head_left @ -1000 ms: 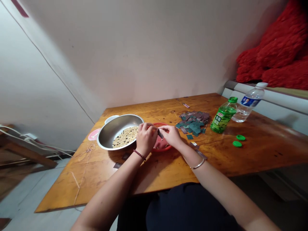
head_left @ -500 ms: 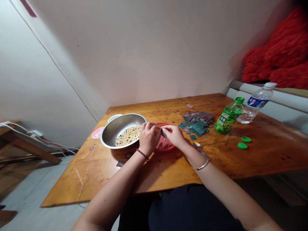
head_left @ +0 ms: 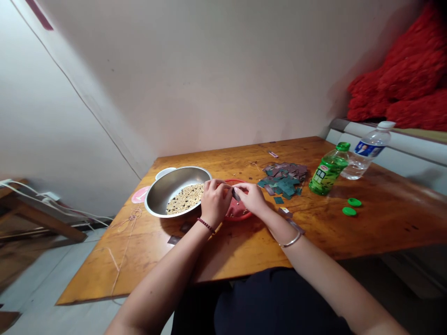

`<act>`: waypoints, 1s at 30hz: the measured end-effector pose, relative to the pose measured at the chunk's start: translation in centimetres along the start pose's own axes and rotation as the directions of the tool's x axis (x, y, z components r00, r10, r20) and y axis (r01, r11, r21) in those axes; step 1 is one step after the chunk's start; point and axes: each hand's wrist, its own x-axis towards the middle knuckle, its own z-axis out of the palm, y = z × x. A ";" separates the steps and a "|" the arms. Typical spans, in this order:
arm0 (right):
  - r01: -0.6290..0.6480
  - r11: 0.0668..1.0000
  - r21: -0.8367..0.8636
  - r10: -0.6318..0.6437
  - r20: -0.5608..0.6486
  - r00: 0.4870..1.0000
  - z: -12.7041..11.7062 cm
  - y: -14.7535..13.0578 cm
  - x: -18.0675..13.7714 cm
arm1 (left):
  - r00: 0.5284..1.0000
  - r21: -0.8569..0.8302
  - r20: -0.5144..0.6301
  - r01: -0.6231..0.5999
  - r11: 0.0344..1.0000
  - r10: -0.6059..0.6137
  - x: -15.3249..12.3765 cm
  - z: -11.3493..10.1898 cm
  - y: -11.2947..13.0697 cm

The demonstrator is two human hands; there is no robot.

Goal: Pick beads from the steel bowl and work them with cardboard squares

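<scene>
My left hand (head_left: 215, 200) and my right hand (head_left: 253, 198) meet over a shallow red plastic basket (head_left: 246, 216). A small dark piece (head_left: 236, 194), like a scrap of cloth or film, is pinched between their fingertips. Its exact kind is too small to make out, and my fingers partly cover it. Inside the basket lies reddish material (head_left: 238, 209) with a few pale beads or beans on it. Left of my left hand, a steel bowl (head_left: 157, 190) tilts and holds many cream and black beans or beads (head_left: 185, 199).
Dark green and brown square pieces (head_left: 284, 179) are heaped right of the basket. Beyond them stand a green bottle (head_left: 328, 171) and a clear bottle (head_left: 365, 151), with two green caps (head_left: 349, 211) nearby. Thin string (head_left: 127, 232) trails over the table's left side.
My hands stay together over the basket, with the dark piece still between the fingertips and only slight finger movement. The whole view has shifted a little.
</scene>
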 end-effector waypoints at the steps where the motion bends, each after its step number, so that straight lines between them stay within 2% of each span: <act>1: 0.000 1.000 0.000 0.000 -0.001 1.000 0.0 0.1 0.0 | 1.000 -0.001 0.006 -0.002 1.000 0.002 0.0 0.0 0.0; 4: 0.001 1.000 0.001 -0.001 -0.007 1.000 0.1 0.2 0.0 | 0.999 -0.002 0.024 -0.024 1.000 0.024 0.0 0.0 -0.1; 16: 0.015 0.998 -0.057 -0.019 -0.057 0.998 -0.2 -0.9 -0.2 | 1.000 0.021 -0.015 -0.004 1.000 0.004 -0.1 0.2 -0.2; 30: 0.026 0.999 0.019 -0.025 -0.072 0.997 0.0 -0.7 0.0 | 1.000 0.007 -0.005 -0.019 1.000 0.019 -0.2 0.3 0.0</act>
